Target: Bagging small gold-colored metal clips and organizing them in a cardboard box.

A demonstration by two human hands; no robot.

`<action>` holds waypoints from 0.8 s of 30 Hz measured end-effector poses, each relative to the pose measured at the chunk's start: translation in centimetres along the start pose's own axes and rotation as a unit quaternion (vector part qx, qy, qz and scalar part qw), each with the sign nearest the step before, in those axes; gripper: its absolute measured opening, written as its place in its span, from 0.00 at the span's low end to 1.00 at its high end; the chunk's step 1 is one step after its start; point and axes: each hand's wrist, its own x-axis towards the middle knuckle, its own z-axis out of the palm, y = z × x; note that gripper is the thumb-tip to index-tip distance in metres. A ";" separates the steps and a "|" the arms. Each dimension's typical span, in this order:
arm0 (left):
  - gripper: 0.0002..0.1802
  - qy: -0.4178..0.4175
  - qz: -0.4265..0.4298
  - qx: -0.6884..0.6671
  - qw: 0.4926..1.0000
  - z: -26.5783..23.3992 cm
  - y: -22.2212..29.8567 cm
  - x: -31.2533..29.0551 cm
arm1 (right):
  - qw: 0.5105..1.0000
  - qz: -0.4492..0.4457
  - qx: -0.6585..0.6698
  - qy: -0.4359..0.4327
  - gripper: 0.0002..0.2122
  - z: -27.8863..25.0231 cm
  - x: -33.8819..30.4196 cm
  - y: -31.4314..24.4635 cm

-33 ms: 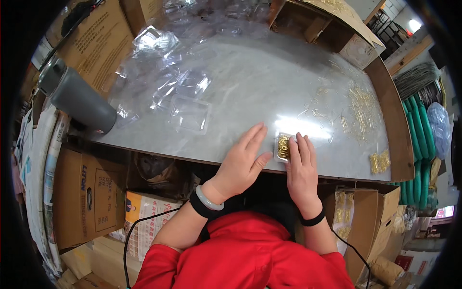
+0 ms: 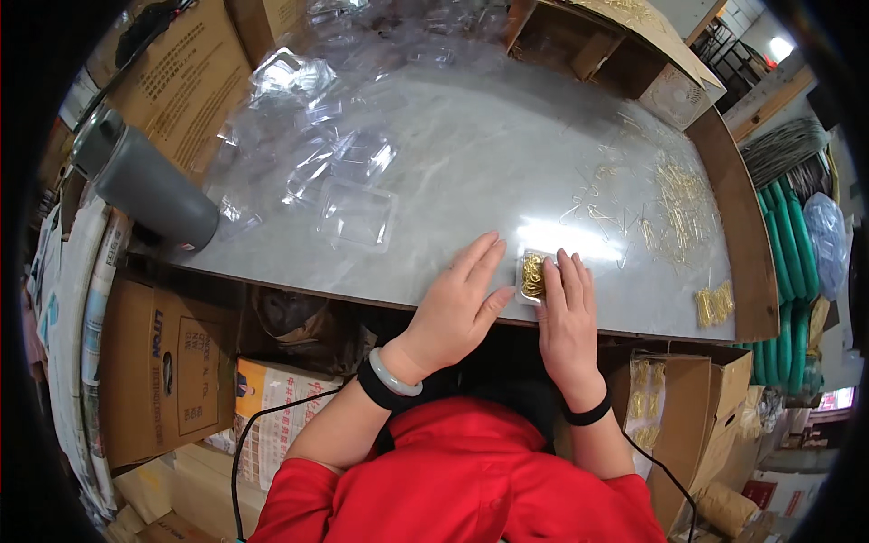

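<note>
Near the table's front edge is a small clear plastic tray (image 2: pixel 520 288) filled with gold-coloured wire hooks (image 2: pixel 532 271). My right hand (image 2: pixel 568 312) lies over the tray's right side, its fingers stretched out and covering part of the contents. To the left of the tray, my left hand (image 2: pixel 457 308) is held with fingers extended and thumb apart. Nothing is in it, and a gap separates it from the tray. Farther left on the grey tabletop sits another clear plastic tray (image 2: pixel 356 214) with nothing in it.
Loose gold hooks (image 2: pixel 679 199) spread over the table's right side, with a neat bundle of hooks (image 2: pixel 714 305) at the front right corner. Clear plastic packaging (image 2: pixel 335 136) heaps at the back left, beside a grey tumbler (image 2: pixel 149 185). A cardboard box (image 2: pixel 634 68) stands at the back right.
</note>
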 end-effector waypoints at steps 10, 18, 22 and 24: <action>0.25 -0.045 0.080 0.183 0.979 3.3 0.5 2.8 | 0.867 0.144 0.474 0.043 0.32 -1.4 -0.2 1.0; 0.23 -0.033 0.081 0.195 0.977 3.5 0.7 2.7 | 0.986 -0.009 0.145 0.077 0.19 -0.3 0.0 2.2; 0.23 -0.024 0.076 0.193 0.978 3.4 1.0 2.7 | 0.926 0.131 0.336 0.109 0.18 -0.7 -0.2 2.1; 0.23 -0.024 0.078 0.199 0.977 3.4 1.0 2.7 | 0.924 0.145 0.322 0.145 0.17 -0.6 0.2 2.8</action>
